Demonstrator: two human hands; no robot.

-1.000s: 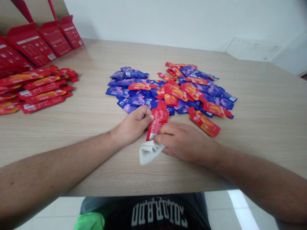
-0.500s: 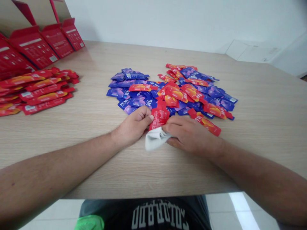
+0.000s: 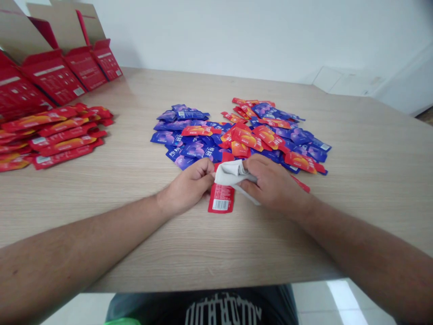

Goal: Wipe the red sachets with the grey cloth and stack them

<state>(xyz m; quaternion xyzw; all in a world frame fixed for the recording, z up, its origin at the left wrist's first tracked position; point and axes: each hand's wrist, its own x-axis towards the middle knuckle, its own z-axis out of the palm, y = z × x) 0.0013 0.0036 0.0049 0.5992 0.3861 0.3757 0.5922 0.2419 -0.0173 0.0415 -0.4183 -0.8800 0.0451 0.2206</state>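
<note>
A red sachet (image 3: 221, 198) lies printed side up, its barcode end toward me. My left hand (image 3: 189, 183) pinches its left edge between thumb and fingers. In my right hand (image 3: 267, 180) is a bunched white cloth (image 3: 230, 173), which lies over the upper-middle part of the sachet and hides it. Just beyond both hands spreads a mixed pile of purple sachets (image 3: 196, 148) and red-orange sachets (image 3: 248, 135). Another red sachet (image 3: 302, 184) is mostly covered by my right hand.
Red-orange sachets are stacked in rows (image 3: 67, 142) at the left of the wooden table (image 3: 142, 253). Behind them stand several open red cardboard boxes (image 3: 54, 76). A white wall (image 3: 219, 40) borders the far edge.
The white cloth in my right hand has moved up the sachet, away from me, uncovering the barcode end. My left hand keeps its pinch. The view has tilted up slightly.
</note>
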